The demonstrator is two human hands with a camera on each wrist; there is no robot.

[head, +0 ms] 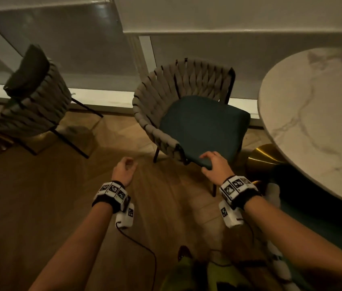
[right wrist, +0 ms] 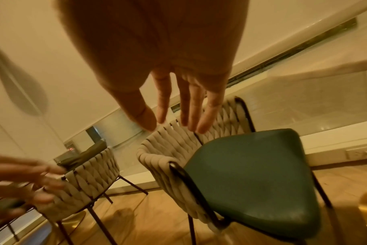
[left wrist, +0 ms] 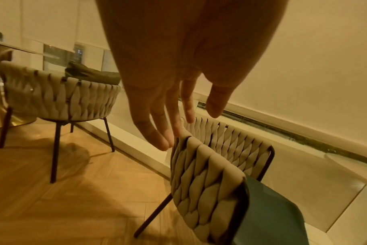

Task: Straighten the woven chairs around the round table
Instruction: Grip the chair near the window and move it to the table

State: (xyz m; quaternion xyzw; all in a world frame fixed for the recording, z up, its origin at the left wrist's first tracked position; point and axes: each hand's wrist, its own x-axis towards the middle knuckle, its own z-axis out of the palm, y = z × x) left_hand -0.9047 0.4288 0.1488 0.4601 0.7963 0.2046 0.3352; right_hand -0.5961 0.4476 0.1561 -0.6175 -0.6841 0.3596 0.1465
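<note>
right hand [head: 215, 165] spread over green chair seat [head: 201, 122]; left hand [head: 124, 172] loose beside it
</note>
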